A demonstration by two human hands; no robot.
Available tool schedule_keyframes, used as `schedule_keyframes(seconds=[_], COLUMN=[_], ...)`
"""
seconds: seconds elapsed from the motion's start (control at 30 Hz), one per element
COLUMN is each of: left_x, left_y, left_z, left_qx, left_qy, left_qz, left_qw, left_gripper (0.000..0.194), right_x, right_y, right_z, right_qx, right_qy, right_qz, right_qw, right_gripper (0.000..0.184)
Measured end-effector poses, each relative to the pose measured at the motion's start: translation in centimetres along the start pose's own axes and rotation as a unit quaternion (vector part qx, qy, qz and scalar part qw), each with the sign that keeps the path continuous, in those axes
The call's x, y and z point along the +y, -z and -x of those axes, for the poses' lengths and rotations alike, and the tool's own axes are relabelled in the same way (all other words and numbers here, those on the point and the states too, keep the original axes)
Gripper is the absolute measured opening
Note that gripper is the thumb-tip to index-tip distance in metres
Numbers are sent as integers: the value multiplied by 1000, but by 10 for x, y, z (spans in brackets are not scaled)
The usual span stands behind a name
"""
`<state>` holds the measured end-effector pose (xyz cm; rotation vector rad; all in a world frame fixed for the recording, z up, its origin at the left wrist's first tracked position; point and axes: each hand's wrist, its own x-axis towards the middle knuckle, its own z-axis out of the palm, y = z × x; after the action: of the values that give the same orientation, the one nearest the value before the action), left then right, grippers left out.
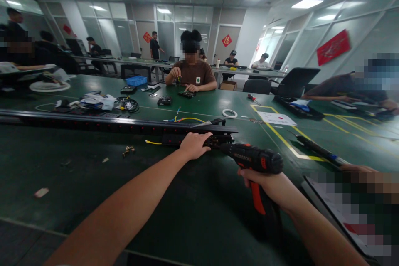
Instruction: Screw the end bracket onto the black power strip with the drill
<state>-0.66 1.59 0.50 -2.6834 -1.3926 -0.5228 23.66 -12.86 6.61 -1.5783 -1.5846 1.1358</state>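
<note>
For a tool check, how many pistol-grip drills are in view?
1: the black-and-orange drill in the right hand, pointing toward the black assembly under the left hand. Others may be hidden.

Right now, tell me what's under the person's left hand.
The left hand rests on a dark part that shows on both sides of it, beside the long dark rail. Whatever lies directly beneath the palm is covered.
</note>
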Motion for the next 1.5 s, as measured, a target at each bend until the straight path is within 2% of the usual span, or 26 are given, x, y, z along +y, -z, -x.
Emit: schedule_keyframes(seconds=[0.3,0.8,1.5], left_x=[0,2,0], left_y=[-1,3,2], left_z=[0,0,0], left_qx=[-2,-14,-7], left_qy=[-1,3,-3], left_qz=[0,9,8], left_qw=[1000,1000,1000], left_gripper=[61,61,62], right_x=[1,-5,2], right_y=[-1,-1,1], right_z=[0,3,-1], right_qx=[12,3,0], right_qy=[6,3,-2], right_qz=[11,31,37], right_qw=[1000,1000,999], right_gripper=[23,26,27])
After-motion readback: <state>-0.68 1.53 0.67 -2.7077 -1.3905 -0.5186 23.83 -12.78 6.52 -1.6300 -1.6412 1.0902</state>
